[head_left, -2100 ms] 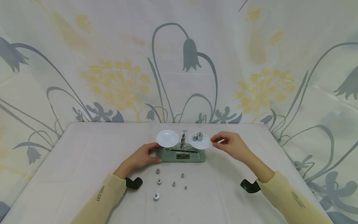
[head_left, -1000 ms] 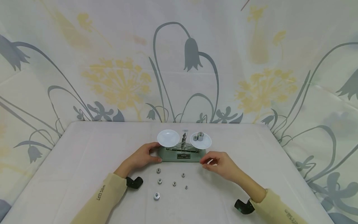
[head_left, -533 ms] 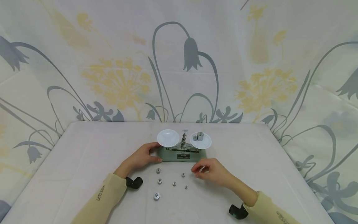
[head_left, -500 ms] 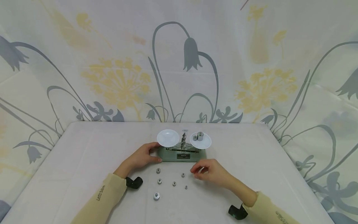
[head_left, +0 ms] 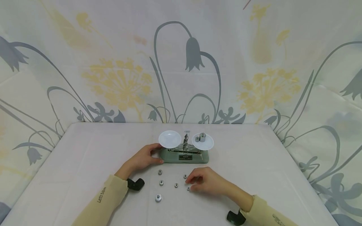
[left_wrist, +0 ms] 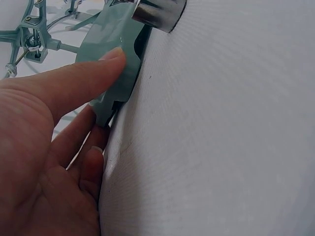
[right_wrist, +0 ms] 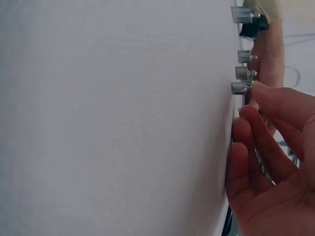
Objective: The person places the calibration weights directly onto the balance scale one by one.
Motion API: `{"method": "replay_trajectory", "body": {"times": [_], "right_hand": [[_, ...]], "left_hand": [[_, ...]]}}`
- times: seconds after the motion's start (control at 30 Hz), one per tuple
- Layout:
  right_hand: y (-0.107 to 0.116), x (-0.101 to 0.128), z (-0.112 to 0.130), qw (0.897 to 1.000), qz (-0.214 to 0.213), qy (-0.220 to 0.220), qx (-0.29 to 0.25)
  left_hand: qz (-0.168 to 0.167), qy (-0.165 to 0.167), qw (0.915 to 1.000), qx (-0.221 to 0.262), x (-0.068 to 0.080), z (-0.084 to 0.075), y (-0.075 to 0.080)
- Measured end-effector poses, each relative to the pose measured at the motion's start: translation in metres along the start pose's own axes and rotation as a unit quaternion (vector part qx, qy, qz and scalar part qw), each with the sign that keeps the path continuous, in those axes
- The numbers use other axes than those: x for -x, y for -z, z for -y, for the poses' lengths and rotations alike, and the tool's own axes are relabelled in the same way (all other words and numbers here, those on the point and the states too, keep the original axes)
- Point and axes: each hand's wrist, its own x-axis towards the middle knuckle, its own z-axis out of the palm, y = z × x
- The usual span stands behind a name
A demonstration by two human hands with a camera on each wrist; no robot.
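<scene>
A green balance scale (head_left: 185,159) stands mid-table. My left hand (head_left: 142,156) grips the left end of its base; in the left wrist view the thumb lies on the front and the fingers reach behind the base (left_wrist: 106,37). The right pan (head_left: 207,145) bears two metal weights (head_left: 202,137), one larger than the other; the left pan (head_left: 169,139) is bare. My right hand (head_left: 207,180) hovers low over the smallest loose weight (head_left: 188,189), fingers half bent and apart. In the right wrist view its thumb is beside the knob of a weight (right_wrist: 238,88); contact is unclear.
Several more weights stand in front of the scale, including a large one (head_left: 158,198) nearest me and a small one (head_left: 185,176) by my right fingertips. White cloth covers the table (head_left: 93,150). A flowered curtain (head_left: 127,37) hangs behind and at both sides.
My right hand has left the right pan's edge and come down, toward me and leftward to the small loose weights. The left hand keeps its grip on the scale's base.
</scene>
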Motion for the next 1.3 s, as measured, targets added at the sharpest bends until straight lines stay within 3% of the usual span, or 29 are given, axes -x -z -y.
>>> {"method": "replay_trajectory", "body": {"times": [0.47,1.3], "right_hand": [[-0.0048,-0.0018,0.0041,0.998,0.01,0.038,0.038],[-0.0071,-0.0018,0.0074,0.999,0.005,0.001,0.045]], "left_hand": [[-0.004,-0.01,0.9999,0.004,0.0008,-0.0005,-0.0003],[-0.007,-0.002,0.9999,0.016,0.0008,0.0003,-0.0012]]}}
